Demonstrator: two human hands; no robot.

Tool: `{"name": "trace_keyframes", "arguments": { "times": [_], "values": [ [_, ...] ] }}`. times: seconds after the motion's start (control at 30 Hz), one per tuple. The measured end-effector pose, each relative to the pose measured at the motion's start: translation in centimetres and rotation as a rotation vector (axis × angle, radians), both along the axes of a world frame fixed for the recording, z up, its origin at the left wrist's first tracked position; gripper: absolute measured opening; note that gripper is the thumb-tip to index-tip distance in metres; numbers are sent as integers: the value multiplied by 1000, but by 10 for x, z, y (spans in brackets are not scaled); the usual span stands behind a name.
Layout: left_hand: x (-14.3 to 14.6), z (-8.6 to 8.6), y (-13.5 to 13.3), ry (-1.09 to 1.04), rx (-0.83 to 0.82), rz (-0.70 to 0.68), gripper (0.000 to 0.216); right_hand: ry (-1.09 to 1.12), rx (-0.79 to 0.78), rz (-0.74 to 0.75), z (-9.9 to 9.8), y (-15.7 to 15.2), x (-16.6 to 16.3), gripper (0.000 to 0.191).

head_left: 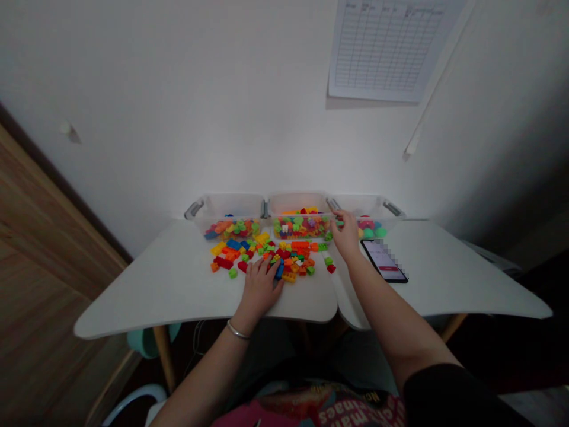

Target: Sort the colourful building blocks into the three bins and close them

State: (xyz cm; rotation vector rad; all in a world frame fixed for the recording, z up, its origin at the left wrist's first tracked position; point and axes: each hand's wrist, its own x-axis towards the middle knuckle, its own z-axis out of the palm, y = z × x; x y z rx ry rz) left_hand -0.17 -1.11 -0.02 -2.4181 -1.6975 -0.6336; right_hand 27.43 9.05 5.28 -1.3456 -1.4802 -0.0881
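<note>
Blue brick (pixel 280 270) under the thumb side of left hand (pixel 260 287), at near edge of loose brick pile (pixel 267 255) on white table (pixel 178 279). Left hand palm-down, fingers spread onto the pile; touching the blue brick, firm grasp or mere contact not discernible. Silver bracelet (pixel 237 332) on left wrist.

Right hand (pixel 345 235) extended forward, fingertips at a green brick (pixel 339 223) by the rim between middle bin (pixel 300 216) and right bin (pixel 367 219); fingers curled, pinch on the brick not confirmable at this size.

Three clear bins in a row beyond both hands, against the wall: left bin (pixel 224 216) ahead of left hand, all holding mixed coloured bricks; right bin shows rounder green and pink pieces. Small red brick (pixel 331 268) and green brick (pixel 328 261) lying between the two hands.

Phone (pixel 384 261), screen lit, flat on table just right of right wrist. Printed sheet (pixel 386 47) on wall high above right hand.
</note>
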Motion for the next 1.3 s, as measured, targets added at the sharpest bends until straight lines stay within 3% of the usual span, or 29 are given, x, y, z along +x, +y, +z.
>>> {"name": "trace_keyframes", "arguments": {
  "times": [0.2,0.3,0.4,0.63,0.8,1.03,1.3],
  "values": [
    [1,-1,0,-12,21,1,51,-144,-19,78,-41,-27,22,24],
    [2,-1,0,-10,20,1,51,-216,-154,169,-65,-34,30,44],
    [2,-1,0,-8,17,-5,52,-265,-257,170,-78,-37,29,61],
    [3,-1,0,-2,18,0,52,-480,-422,-7,-69,-48,22,62],
    [2,-1,0,-3,20,-2,51,-436,-385,-88,-69,-51,22,46],
    [1,-2,0,0,12,-5,52,-411,-369,-43,-75,-49,24,58],
    [1,-1,-1,3,8,-4,53,-329,-437,-84,-74,-46,25,31]
  ]
}}
